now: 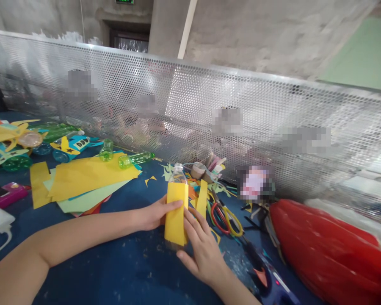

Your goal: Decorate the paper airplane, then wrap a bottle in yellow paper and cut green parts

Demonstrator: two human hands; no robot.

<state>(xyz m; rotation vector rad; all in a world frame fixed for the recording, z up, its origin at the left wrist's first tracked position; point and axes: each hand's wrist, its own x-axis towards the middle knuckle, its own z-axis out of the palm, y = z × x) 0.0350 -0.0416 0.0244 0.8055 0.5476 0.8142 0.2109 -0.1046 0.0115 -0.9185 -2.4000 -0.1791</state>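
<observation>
A clear plastic bottle point(178, 174) stands before me with yellow paper point(175, 218) wrapped round its body. Its neck shows at the top and a little clear plastic at the bottom. My left hand point(160, 212) grips it from the left, thumb across the front of the paper and the other fingers hidden behind. Against the right side lie the stretched fingers of my right hand point(203, 243), touching the paper, with the thumb spread away near the base. Scissors with red and yellow handles point(227, 218) lie just right of the bottle.
Yellow and green sheets point(92, 173) are stacked at left, green bottles point(136, 159) on and beside them. Paper-and-bottle planes point(76, 144) stand farther left. A blue glue gun point(277, 284) and a red plastic bag point(330, 250) lie at right. A perforated metal screen point(190, 89) runs behind.
</observation>
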